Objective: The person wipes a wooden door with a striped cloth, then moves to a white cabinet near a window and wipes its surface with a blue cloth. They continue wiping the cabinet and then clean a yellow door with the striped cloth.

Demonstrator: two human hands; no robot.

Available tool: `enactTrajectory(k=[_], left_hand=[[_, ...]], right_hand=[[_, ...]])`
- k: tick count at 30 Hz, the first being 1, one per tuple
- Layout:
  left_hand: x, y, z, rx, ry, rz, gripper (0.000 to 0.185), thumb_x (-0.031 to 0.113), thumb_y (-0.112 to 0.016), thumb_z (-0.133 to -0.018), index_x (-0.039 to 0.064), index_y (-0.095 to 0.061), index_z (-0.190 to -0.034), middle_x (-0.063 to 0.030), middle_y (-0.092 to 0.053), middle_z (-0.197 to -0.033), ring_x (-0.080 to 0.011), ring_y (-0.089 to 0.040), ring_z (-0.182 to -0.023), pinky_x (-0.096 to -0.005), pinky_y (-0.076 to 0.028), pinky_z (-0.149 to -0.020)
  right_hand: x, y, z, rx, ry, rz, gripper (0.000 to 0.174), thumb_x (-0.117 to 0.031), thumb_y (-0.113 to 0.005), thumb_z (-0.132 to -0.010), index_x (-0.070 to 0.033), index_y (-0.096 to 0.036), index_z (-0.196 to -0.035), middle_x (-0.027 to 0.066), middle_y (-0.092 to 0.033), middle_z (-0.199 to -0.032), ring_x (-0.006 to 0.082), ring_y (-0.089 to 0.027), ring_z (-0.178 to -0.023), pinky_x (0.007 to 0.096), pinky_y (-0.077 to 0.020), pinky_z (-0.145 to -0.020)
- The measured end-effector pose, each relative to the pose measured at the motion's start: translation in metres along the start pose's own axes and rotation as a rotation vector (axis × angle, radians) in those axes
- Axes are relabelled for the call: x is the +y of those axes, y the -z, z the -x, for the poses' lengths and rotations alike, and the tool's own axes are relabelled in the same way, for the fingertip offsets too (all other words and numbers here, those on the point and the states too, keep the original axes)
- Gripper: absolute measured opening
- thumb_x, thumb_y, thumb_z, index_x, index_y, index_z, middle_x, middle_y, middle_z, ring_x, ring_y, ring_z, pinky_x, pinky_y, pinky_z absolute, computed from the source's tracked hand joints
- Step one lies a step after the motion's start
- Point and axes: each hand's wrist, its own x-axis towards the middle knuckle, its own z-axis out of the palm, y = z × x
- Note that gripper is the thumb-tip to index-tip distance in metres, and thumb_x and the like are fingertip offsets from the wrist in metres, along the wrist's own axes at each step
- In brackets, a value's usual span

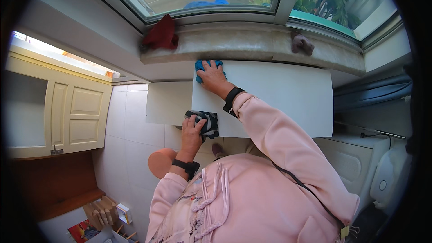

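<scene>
Under the fingers of my right hand (213,77), a bunched blue cloth (199,65) is pressed on the far left corner of a white tabletop (280,91). My left hand (191,137) grips a dark striped cloth (211,123) at the near left corner of the same top. Part of each cloth is hidden beneath the fingers. Both wrists wear black bands, and my right forearm reaches across the white surface.
A lower white surface (168,103) adjoins on the left. Beyond lies a stone windowsill (229,42) with a dark red cloth (162,35) and a greyish crumpled cloth (302,44). A round orange stool (161,164) stands near my left forearm. A cream door (79,108) is at far left.
</scene>
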Motion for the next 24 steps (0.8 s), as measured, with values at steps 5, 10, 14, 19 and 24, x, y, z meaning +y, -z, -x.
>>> enactTrajectory(k=[5,10,14,19,24], left_hand=[[-0.003,0.0,-0.002,-0.003,-0.002,0.01,0.055,-0.007,-0.063,-0.062,0.018,-0.064,-0.111,-0.0129,-0.05,-0.126,-0.0379,-0.046,-0.111,-0.0436,-0.041,-0.097],[-0.002,0.001,-0.001,-0.013,0.009,0.037,0.054,-0.006,-0.063,-0.063,0.018,-0.064,-0.11,-0.0126,-0.05,-0.126,-0.0376,-0.045,-0.112,-0.0433,-0.04,-0.097],[-0.004,-0.001,-0.001,-0.007,0.003,0.059,0.053,-0.006,-0.063,-0.063,0.018,-0.064,-0.11,-0.0127,-0.05,-0.126,-0.0374,-0.045,-0.112,-0.043,-0.04,-0.097],[-0.008,-0.002,-0.005,-0.049,0.013,0.082,0.057,-0.009,-0.064,-0.06,0.017,-0.063,-0.111,-0.0141,-0.048,-0.128,-0.04,-0.043,-0.113,-0.0446,-0.039,-0.098],[-0.008,-0.001,-0.007,0.012,-0.022,0.102,0.053,-0.007,-0.064,-0.062,0.018,-0.064,-0.109,-0.013,-0.05,-0.126,-0.0382,-0.045,-0.111,-0.0432,-0.041,-0.096]], right_hand=[[0.007,-0.003,0.01,0.076,0.037,-0.007,0.034,-0.012,-0.065,-0.074,-0.016,-0.064,-0.107,0.0191,-0.044,-0.137,0.0427,-0.042,-0.122,0.0566,-0.0398,-0.091],[0.01,0.019,0.011,0.134,-0.07,-0.265,0.04,-0.009,-0.07,-0.067,-0.018,-0.064,-0.105,0.0182,-0.05,-0.129,0.0404,-0.05,-0.112,0.0481,-0.0431,-0.094],[0.03,0.057,-0.012,0.46,-0.029,-0.343,0.043,-0.008,-0.071,-0.064,-0.018,-0.063,-0.105,0.0172,-0.054,-0.123,0.0406,-0.053,-0.107,0.0459,-0.0446,-0.092],[0.048,0.084,-0.051,0.31,-0.103,-0.027,0.06,-0.017,-0.075,-0.068,-0.024,-0.054,-0.124,0.016,-0.043,-0.138,0.04,-0.041,-0.125,0.0581,-0.0373,-0.097],[0.059,0.085,-0.051,-0.072,-0.253,0.023,0.075,-0.031,-0.075,-0.076,-0.032,-0.038,-0.141,0.0141,-0.026,-0.151,0.0407,-0.023,-0.139,0.0672,-0.0224,-0.104]])
